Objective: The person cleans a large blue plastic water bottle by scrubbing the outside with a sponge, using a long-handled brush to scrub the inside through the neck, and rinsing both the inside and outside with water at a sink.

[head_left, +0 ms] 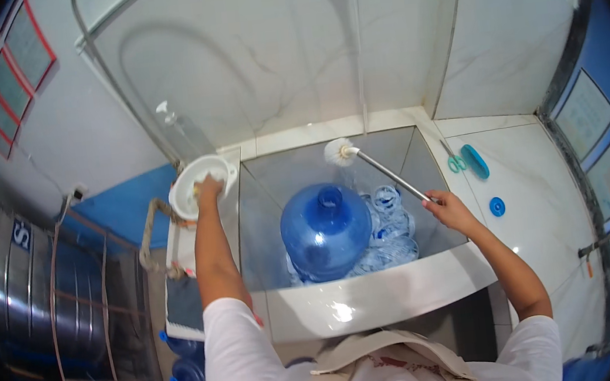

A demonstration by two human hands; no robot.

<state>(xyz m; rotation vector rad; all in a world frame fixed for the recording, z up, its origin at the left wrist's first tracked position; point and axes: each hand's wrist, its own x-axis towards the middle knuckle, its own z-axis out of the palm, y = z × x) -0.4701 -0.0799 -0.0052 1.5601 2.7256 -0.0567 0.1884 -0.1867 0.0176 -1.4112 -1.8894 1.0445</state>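
Note:
My left hand is down in a white plastic basin on the left ledge, closed on something pale yellow that is mostly hidden. My right hand grips the steel handle of a long brush, whose round white bristle head is raised over the tiled sink. Below the brush, a large blue water jug stands upright in the sink, neck up, with several small clear blue pieces, perhaps plastic, heaped beside it.
Scissors, a teal oblong object and a blue lid lie on the right counter. A pump bottle stands behind the basin. A steel tank is at left, with several blue jugs low beside the sink.

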